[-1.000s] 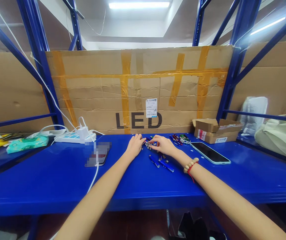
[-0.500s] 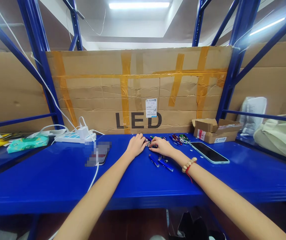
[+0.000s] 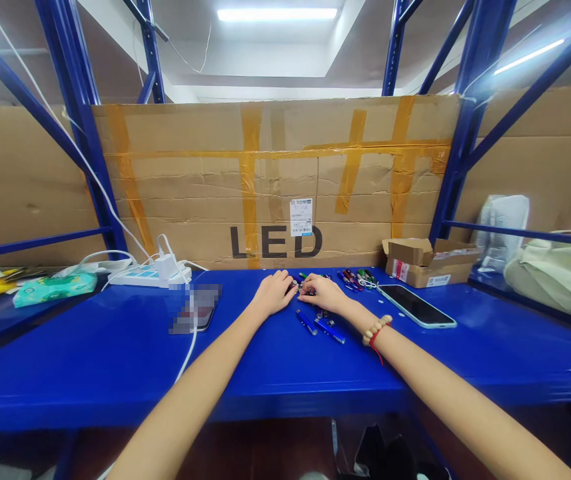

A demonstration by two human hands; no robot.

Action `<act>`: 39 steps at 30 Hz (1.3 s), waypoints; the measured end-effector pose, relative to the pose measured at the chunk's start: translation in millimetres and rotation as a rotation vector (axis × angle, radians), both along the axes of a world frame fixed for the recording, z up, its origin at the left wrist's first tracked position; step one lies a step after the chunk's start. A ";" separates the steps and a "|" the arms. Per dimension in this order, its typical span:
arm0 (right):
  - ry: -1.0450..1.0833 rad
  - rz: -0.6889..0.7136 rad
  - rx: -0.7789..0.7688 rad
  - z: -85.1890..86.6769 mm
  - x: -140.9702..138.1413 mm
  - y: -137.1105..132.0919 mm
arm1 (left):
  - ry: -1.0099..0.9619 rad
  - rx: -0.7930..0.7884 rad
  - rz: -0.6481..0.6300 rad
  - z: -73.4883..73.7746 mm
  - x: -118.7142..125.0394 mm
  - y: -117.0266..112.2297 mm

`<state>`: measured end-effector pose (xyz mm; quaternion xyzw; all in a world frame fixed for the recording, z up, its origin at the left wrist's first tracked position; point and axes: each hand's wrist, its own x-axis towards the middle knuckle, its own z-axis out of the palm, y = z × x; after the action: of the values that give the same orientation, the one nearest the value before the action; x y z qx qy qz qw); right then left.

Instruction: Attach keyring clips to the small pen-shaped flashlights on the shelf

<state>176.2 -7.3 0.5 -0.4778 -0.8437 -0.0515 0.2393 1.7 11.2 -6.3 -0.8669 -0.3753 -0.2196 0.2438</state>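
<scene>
Left hand (image 3: 271, 293) and right hand (image 3: 326, 293) met over the pile of small lights (image 3: 306, 289) mid-table, by the back edge. Fingers curled onto it; couldn't tell if anything was pinched. Looked like sorting, so any pick there calls for a fine pinch.

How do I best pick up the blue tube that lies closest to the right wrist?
Take the blue tube at its middle, thumb and forefinger across its thin width, coming from above. It lies flat and slanted on the shelf, long and slim, so its small ends would likely give little hold. A second tube lies apart on its left, which leaves room for fingers on both sides.
</scene>
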 end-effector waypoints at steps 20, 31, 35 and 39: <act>0.258 0.167 0.330 3.2 -7.2 -4.8 | 0.006 -0.026 0.019 3.0 0.2 -3.2; 0.196 0.173 0.334 4.2 -8.6 -6.2 | -0.037 -0.043 0.025 1.5 -0.1 -1.0; 0.179 0.164 0.299 3.8 -9.5 -7.2 | -0.037 -0.053 0.029 2.6 -0.1 -2.4; 0.201 0.154 0.267 4.2 -10.0 -8.5 | -0.008 -0.057 0.021 3.4 0.0 -3.0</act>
<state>166.2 -15.8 4.7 -0.3787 -0.8352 -0.0968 0.3868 1.6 8.2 -2.9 -0.8685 -0.3916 -0.2099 0.2200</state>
